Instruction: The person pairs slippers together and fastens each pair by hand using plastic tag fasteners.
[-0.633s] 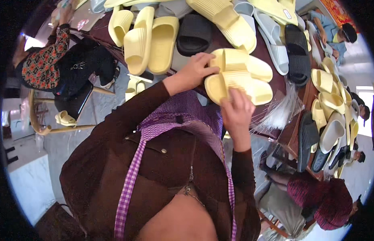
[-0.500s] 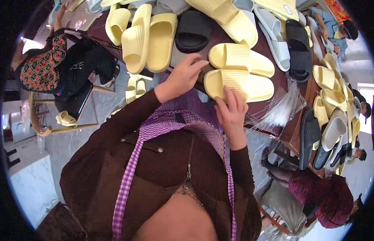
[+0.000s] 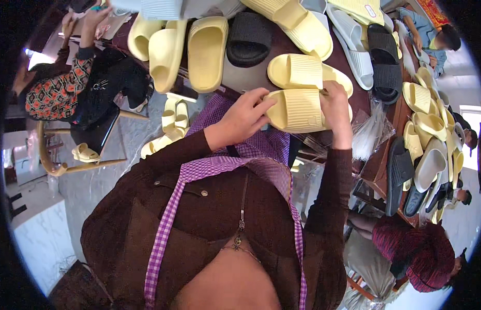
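Note:
My right hand (image 3: 335, 106) is closed round a pale yellow ribbed slide slipper (image 3: 298, 109), gripping its sole just right of the broad strap. At the slipper's left end, my left hand (image 3: 243, 118) pinches the edge between thumb and fingers. The slipper hangs over the table's near edge. Right behind it lies a matching yellow slipper (image 3: 294, 71) on the dark red table, its right part partly hidden by my right hand. A black slipper (image 3: 248, 40) and another yellow slipper (image 3: 208, 54) lie beyond my left hand.
Several yellow, grey and black slippers crowd the far table. A bundle of clear plastic strands (image 3: 368, 137) lies at the right table edge, near a slipper pile (image 3: 431, 150). Co-workers sit left and right. A wooden chair (image 3: 54, 168) and a small rack of yellow slippers (image 3: 174, 116) stand left.
My right hand has moved from the strap to the slipper's right part, and the slipper has shifted slightly nearer. My left hand has come down onto its left end. Slippers at the far left have shifted.

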The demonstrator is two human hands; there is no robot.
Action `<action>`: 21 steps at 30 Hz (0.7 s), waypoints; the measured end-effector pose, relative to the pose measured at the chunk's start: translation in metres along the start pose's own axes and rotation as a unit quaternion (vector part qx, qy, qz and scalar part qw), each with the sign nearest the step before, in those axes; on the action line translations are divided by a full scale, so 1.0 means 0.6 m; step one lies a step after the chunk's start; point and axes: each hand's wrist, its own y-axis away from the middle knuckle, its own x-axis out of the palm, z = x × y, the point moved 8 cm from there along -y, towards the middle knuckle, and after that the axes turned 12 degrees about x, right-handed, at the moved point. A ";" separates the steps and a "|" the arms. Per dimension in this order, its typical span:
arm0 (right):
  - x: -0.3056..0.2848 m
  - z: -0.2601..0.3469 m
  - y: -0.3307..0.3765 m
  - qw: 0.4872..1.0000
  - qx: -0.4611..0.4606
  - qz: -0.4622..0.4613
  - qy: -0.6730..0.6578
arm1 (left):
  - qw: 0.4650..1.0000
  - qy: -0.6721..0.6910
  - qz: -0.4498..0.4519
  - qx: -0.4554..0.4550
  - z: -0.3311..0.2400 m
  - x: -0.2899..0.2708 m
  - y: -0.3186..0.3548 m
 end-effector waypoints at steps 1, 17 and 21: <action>0.003 -0.001 0.001 1.000 0.008 -0.013 -0.001 | 1.000 -0.004 -0.009 -0.004 0.006 -0.005 0.000; -0.063 -0.024 0.108 0.903 0.337 -0.264 0.001 | 0.986 -0.125 -0.109 -0.025 0.051 -0.129 0.028; -0.046 -0.032 0.101 0.911 0.328 -0.237 0.080 | 0.936 -0.328 -0.126 -0.002 0.016 -0.189 0.027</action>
